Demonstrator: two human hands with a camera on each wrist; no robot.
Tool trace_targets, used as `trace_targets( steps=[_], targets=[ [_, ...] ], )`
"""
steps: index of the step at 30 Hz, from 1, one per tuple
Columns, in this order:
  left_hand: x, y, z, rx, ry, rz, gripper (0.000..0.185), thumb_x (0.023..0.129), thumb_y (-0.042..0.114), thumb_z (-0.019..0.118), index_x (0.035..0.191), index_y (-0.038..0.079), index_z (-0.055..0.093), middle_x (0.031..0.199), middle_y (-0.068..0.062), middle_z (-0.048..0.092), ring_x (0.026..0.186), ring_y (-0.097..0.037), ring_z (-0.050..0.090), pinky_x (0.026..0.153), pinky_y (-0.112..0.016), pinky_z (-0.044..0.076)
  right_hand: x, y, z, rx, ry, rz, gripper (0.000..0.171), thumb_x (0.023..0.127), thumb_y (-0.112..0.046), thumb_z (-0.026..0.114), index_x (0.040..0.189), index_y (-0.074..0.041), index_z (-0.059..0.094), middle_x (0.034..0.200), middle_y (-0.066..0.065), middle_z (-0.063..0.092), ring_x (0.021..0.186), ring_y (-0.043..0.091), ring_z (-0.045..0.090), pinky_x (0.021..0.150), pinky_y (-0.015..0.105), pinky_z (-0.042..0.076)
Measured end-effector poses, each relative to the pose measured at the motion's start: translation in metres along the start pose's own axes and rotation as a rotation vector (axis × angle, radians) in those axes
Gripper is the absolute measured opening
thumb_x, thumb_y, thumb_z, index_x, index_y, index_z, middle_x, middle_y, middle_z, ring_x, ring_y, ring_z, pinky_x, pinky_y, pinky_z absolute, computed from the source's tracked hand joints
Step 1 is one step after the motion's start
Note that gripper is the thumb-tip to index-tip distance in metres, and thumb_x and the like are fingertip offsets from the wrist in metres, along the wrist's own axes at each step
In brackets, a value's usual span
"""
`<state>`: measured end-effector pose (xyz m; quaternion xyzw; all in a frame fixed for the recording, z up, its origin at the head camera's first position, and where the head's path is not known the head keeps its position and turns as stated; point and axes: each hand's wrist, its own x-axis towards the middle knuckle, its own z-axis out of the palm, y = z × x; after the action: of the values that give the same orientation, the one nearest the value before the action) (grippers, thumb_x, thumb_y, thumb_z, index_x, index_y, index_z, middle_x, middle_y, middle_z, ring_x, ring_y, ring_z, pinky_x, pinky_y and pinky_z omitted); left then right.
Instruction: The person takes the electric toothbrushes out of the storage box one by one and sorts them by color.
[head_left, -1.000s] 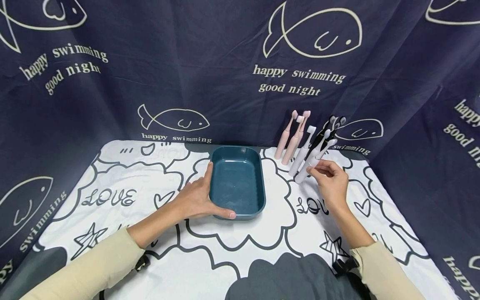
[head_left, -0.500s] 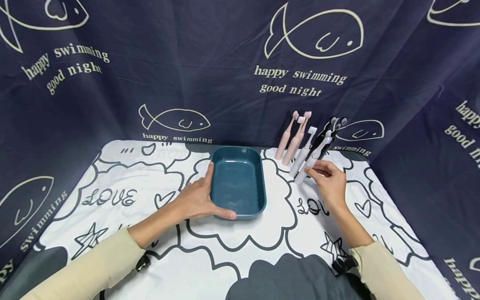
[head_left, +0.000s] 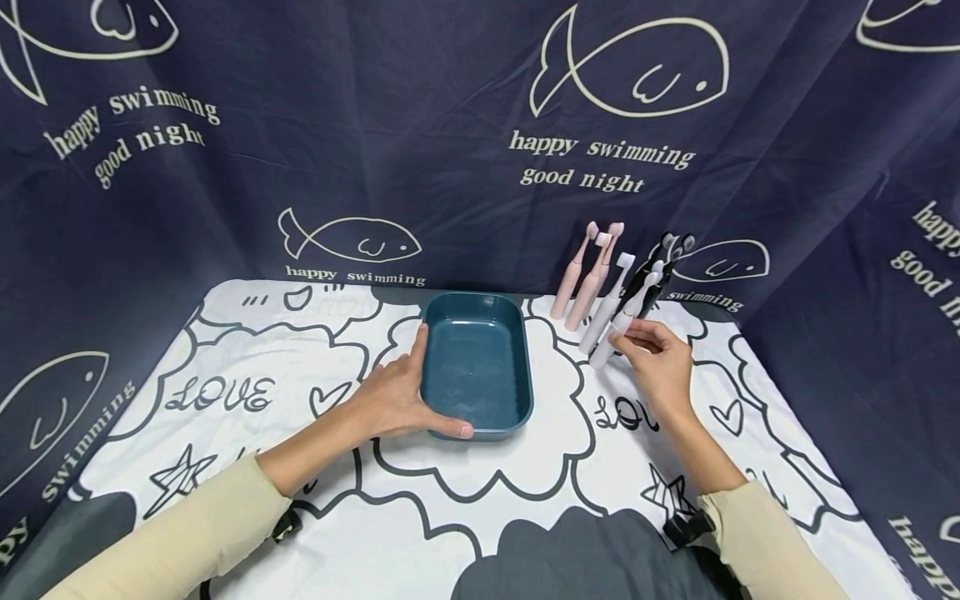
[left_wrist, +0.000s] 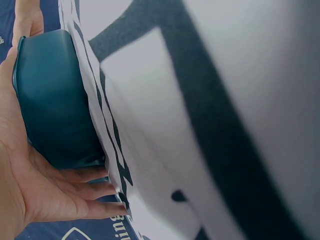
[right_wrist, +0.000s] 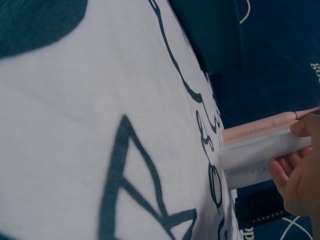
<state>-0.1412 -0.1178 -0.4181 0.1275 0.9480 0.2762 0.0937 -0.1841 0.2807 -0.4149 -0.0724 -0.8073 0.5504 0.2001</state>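
Since a second ago the right hand point(head_left: 660, 362) has drawn slightly left and closed its fingertips on the nearest white toothbrush point(head_left: 619, 325) — thumb and fingers now pinch its handle, where before they hovered just beside it with the fingers looser. From the right wrist view the fingers point(right_wrist: 292, 172) curl around the white handle point(right_wrist: 260, 160), with a second white handle and a pink one point(right_wrist: 255, 131) lying just alongside it. That brush leans, foot on the cloth, in a row of electric toothbrushes propped against the backdrop: two pink toothbrushes point(head_left: 585, 275) farthest left, another white toothbrush point(head_left: 606, 308) next, and black toothbrushes point(head_left: 654, 267) behind the right hand's fingertips. The left hand point(head_left: 393, 398) has not shifted — it rests against the near-left corner of the teal tray point(head_left: 476, 363), palm along the left wall and thumb stretched across the front rim; the left wrist view shows the fingers point(left_wrist: 75, 192) straight and spread under the tray's side point(left_wrist: 52, 100). The tray sits in the middle of the white cartoon-print tablecloth point(head_left: 525, 492), left of the toothbrushes and apart from them. Navy fabric printed with fish and "happy swimming good night" point(head_left: 450, 125) hangs behind and to both sides.
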Motion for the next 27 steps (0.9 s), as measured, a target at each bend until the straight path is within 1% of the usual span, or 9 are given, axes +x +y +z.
trace_targets(
  steps=[8,13,15,17,19,23,24,25,27],
  targets=[
    [0.001,0.0,0.0,0.0,-0.002,0.001,0.182,0.056,0.096,0.09,0.182,0.012,-0.01,0.167,-0.032,0.054,0.146,-0.045,0.064,0.119,-0.061,0.055,0.0,0.001,-0.002,-0.008,-0.012,0.006,0.033,0.095,-0.016,0.091,0.123,-0.002,0.081,0.089,-0.033,0.074,0.089,-0.01,0.073,0.08,0.008,0.055],
    [0.001,-0.001,0.0,-0.014,-0.001,0.003,0.181,0.056,0.096,0.091,0.182,0.013,-0.009,0.171,-0.032,0.05,0.148,-0.045,0.063,0.119,-0.061,0.055,-0.002,0.001,-0.007,-0.039,-0.018,0.012,0.037,0.095,-0.019,0.092,0.127,-0.003,0.081,0.091,-0.034,0.074,0.09,-0.012,0.072,0.081,0.007,0.054],
    [0.001,-0.002,-0.001,-0.026,0.001,0.003,0.18,0.057,0.095,0.091,0.182,0.014,-0.009,0.173,-0.031,0.048,0.149,-0.045,0.062,0.119,-0.061,0.054,-0.002,0.001,-0.01,-0.05,-0.022,0.018,0.038,0.095,-0.02,0.093,0.128,-0.004,0.081,0.093,-0.032,0.075,0.089,-0.012,0.072,0.08,0.007,0.054],
    [0.001,-0.003,0.0,-0.036,0.005,0.004,0.18,0.057,0.095,0.091,0.183,0.016,-0.01,0.175,-0.031,0.046,0.15,-0.045,0.061,0.119,-0.062,0.054,-0.002,0.001,-0.012,-0.07,-0.023,0.021,0.039,0.096,-0.021,0.093,0.129,-0.004,0.081,0.094,-0.031,0.075,0.09,-0.012,0.072,0.08,0.007,0.053],
    [0.001,-0.005,0.0,-0.047,0.011,0.009,0.178,0.058,0.094,0.091,0.182,0.018,-0.011,0.176,-0.03,0.044,0.151,-0.046,0.06,0.119,-0.063,0.053,-0.002,0.001,-0.016,-0.096,-0.027,0.02,0.04,0.096,-0.021,0.092,0.13,-0.003,0.081,0.094,-0.033,0.074,0.089,-0.013,0.07,0.08,0.007,0.053],
    [0.001,-0.009,-0.003,-0.098,0.012,-0.002,0.171,0.063,0.093,0.09,0.181,0.03,-0.018,0.177,-0.029,0.044,0.153,-0.046,0.059,0.12,-0.065,0.052,0.001,0.001,-0.026,-0.155,-0.058,0.016,0.043,0.098,-0.025,0.09,0.133,-0.003,0.078,0.092,-0.037,0.07,0.089,-0.015,0.068,0.08,0.006,0.051],
    [0.0,-0.01,-0.004,-0.112,0.01,-0.012,0.169,0.064,0.094,0.089,0.18,0.034,-0.019,0.178,-0.027,0.042,0.156,-0.045,0.057,0.12,-0.066,0.051,0.002,0.002,-0.029,-0.177,-0.072,0.019,0.045,0.099,-0.028,0.089,0.135,-0.004,0.078,0.094,-0.035,0.072,0.09,-0.015,0.067,0.08,0.006,0.051],
    [0.0,-0.011,-0.007,-0.122,0.009,-0.023,0.167,0.065,0.094,0.088,0.179,0.037,-0.02,0.179,-0.026,0.042,0.157,-0.046,0.055,0.121,-0.067,0.051,0.003,0.002,-0.033,-0.205,-0.085,0.021,0.047,0.099,-0.032,0.089,0.137,-0.005,0.077,0.098,-0.03,0.075,0.093,-0.014,0.068,0.081,0.006,0.051],
    [-0.001,-0.015,-0.012,-0.128,0.007,-0.045,0.162,0.067,0.096,0.085,0.178,0.042,-0.02,0.181,-0.022,0.04,0.162,-0.046,0.05,0.122,-0.069,0.048,0.004,0.004,-0.041,-0.28,-0.119,0.026,0.054,0.101,-0.041,0.086,0.143,-0.008,0.074,0.112,-0.017,0.081,0.102,-0.008,0.069,0.086,0.009,0.049]
  ],
)
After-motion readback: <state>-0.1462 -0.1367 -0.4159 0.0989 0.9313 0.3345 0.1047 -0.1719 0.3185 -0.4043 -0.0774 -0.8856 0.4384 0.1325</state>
